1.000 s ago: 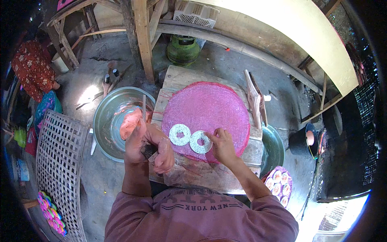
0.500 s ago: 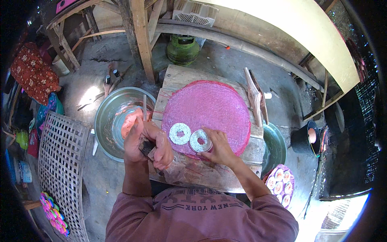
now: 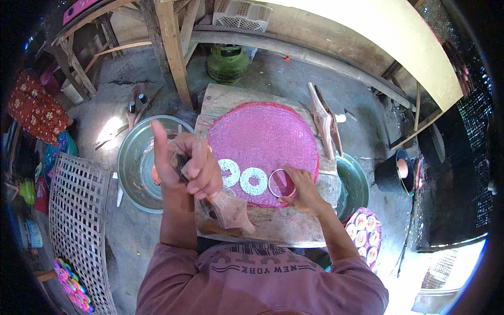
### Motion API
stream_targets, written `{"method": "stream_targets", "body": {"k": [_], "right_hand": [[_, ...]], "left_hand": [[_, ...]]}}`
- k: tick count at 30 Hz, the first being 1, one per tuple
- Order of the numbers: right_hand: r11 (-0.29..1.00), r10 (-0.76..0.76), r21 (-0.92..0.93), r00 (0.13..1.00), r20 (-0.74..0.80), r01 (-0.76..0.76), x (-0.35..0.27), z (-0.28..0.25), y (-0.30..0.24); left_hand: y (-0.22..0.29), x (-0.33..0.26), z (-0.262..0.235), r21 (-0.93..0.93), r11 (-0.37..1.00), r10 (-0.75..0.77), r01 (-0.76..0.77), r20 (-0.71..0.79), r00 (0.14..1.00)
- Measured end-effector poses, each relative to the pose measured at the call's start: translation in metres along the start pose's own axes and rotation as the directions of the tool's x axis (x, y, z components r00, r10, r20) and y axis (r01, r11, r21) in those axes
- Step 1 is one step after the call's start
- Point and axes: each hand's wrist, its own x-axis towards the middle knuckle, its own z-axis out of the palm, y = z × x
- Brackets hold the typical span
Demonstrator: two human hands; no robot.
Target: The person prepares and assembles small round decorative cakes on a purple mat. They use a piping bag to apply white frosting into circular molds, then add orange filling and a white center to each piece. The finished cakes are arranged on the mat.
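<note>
My right hand point(image 3: 305, 193) pinches a thin round ring mould point(image 3: 282, 184) at the lower right of a round pink mesh-covered tray point(image 3: 262, 131). Pink mesh shows through the ring. Left of it lie two lacy white rings point(image 3: 253, 180) with open centres, side by side; my left hand partly covers the farther-left one. My left hand point(image 3: 191, 165) is raised over the tray's left edge, fingers curled round a dark piece and thumb sticking up. From that grip a translucent, bag-like sheet point(image 3: 233, 211) hangs over the wooden boards. What the dark piece is, I cannot make out.
The tray rests on a low plank table point(image 3: 278, 226). To its left stands a large basin point(image 3: 134, 184) with some orange-pink paste point(image 3: 156, 176); another basin point(image 3: 353, 184) is at the right. Beyond are a green gas cylinder point(image 3: 227, 64), a wooden post point(image 3: 176, 58) and a black bucket point(image 3: 396, 170).
My right hand has shifted the ring mould rightward, off the second white ring, onto bare mesh. My left hand's thumb has straightened upward, and the hanging translucent sheet shows more.
</note>
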Motion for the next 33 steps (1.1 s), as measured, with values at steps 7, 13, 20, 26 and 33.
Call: {"method": "stream_targets", "body": {"k": [7,13,20,26,33], "right_hand": [[0.563,-0.042,0.823,0.993,0.114,-0.070,-0.010,-0.045,-0.003],[0.503,0.294,0.613,0.788,0.542,-0.609,-0.008,-0.091,0.004],[0.561,0.454,0.468,0.727,0.515,-0.683,-0.002,-0.066,0.013],[0.640,0.524,0.412,0.760,0.384,-0.649,0.002,-0.063,0.015],[0.696,0.609,0.289,0.753,0.248,-0.658,-0.009,-0.079,0.017]], "left_hand": [[-0.037,0.071,-0.041,-0.285,0.953,0.106,-0.101,0.004,0.994],[-0.120,0.085,-0.094,-0.319,0.929,-0.003,-0.187,-0.513,0.859],[-0.159,0.050,-0.125,-0.285,0.920,-0.031,-0.268,-0.737,0.675],[-0.158,0.057,-0.147,-0.362,0.893,-0.023,-0.266,-0.628,0.778],[-0.189,0.067,-0.137,-0.377,0.873,-0.049,-0.310,-0.700,0.713]]}}
